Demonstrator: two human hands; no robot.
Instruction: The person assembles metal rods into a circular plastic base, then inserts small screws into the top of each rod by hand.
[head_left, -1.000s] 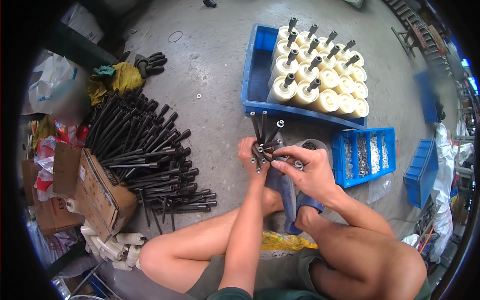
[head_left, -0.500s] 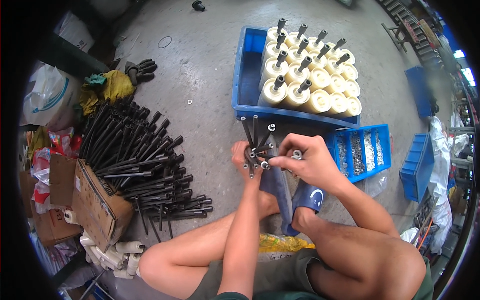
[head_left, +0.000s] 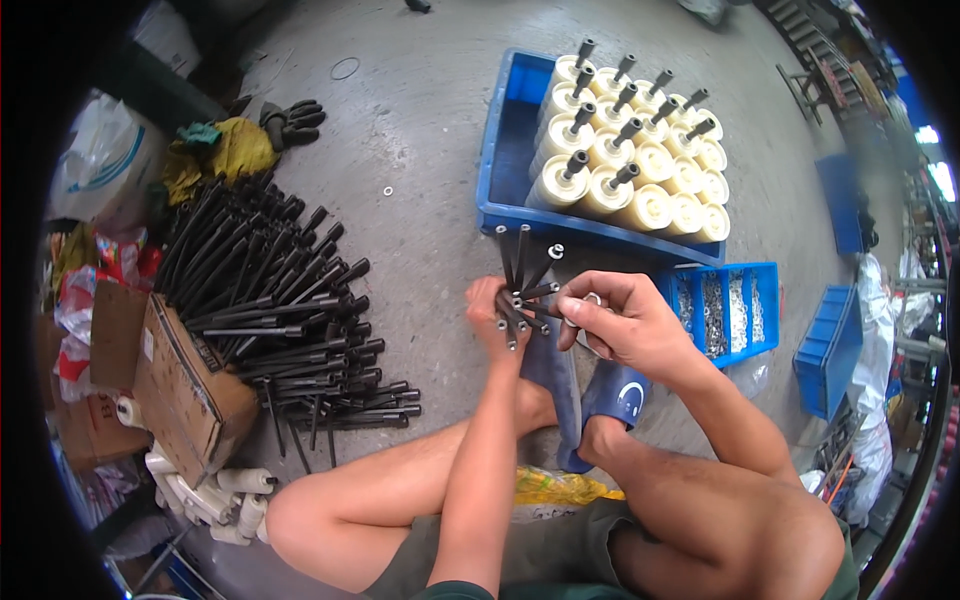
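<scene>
My left hand (head_left: 490,308) is closed round a bunch of black rods (head_left: 507,262), which fan out with their ends facing up. One rod in the bunch carries a pale metal washer (head_left: 556,252) at its tip. Beside the bunch, my right hand (head_left: 622,318) is closed, thumb and fingers pinching small metal washers (head_left: 592,300); their number is partly hidden by the fingers. The right fingertips are close to the end of one rod; contact cannot be made out.
A blue crate (head_left: 497,150) holds cream rollers (head_left: 655,160), several with black rods upright in them. Right of it sits a blue divided bin (head_left: 768,300) of small metal parts. A large pile of black rods (head_left: 270,300) lies left, by a cardboard box (head_left: 190,385) and dark gloves (head_left: 292,123).
My right hand has shifted slightly while staying beside the rod ends. A washer seen at the lower rods is no longer visible there. The whole view has moved a little.
</scene>
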